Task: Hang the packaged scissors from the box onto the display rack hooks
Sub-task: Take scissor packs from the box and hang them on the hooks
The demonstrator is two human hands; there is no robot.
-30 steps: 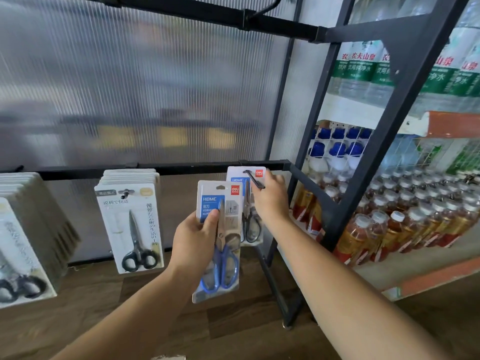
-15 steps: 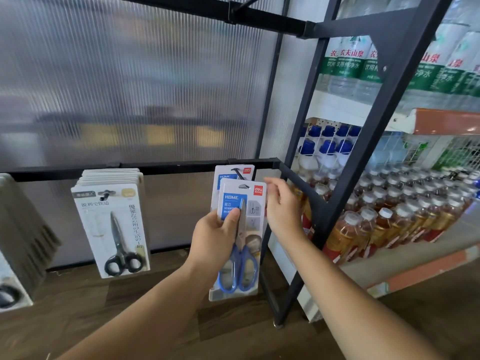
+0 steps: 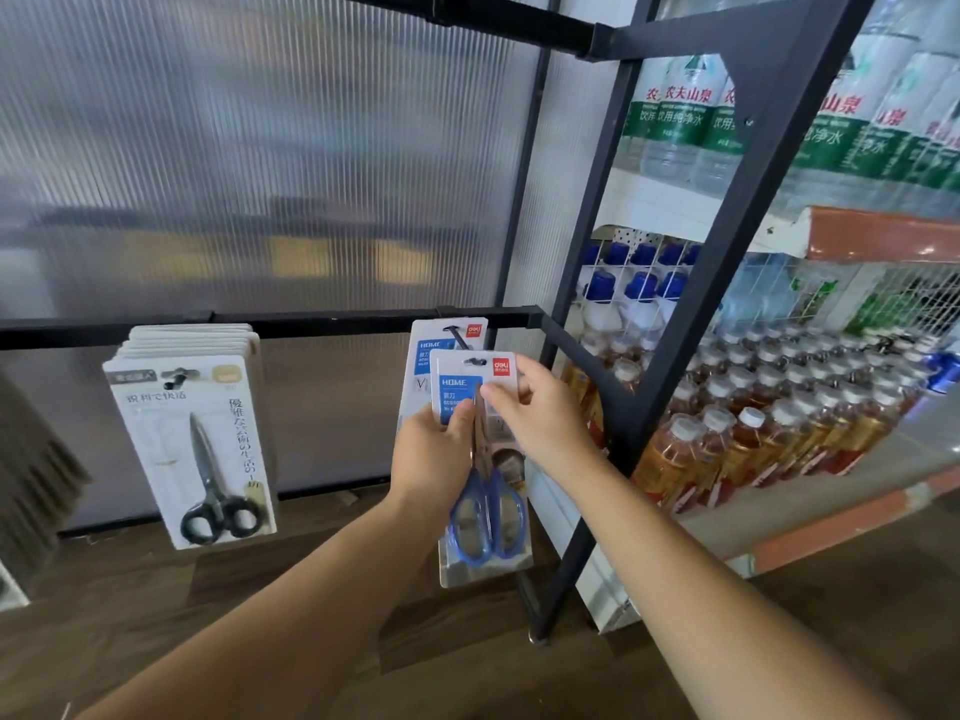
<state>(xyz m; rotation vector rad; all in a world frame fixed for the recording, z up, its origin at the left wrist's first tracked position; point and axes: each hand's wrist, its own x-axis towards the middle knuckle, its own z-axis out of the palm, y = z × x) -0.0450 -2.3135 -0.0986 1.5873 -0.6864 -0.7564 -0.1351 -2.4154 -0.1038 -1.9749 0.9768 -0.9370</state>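
Fingers (image 3: 460, 419) of my left hand (image 3: 434, 454) clamp the scissors pack (image 3: 485, 517) mid-left. My right hand (image 3: 540, 413) pinches its top right corner. Rack bar (image 3: 311, 324) runs behind, with one hung pack (image 3: 431, 345) on it. Held pack is upright, long axis vertical, just in front. Hook (image 3: 457, 337) tip ends just up-left of the hang hole (image 3: 475, 362). Can't tell if it's in; I'd nudge up-left and push on.

I see free room between the white packs (image 3: 192, 449) and the hung blue pack (image 3: 428, 345), but a black brace (image 3: 576, 356) stands close on its right
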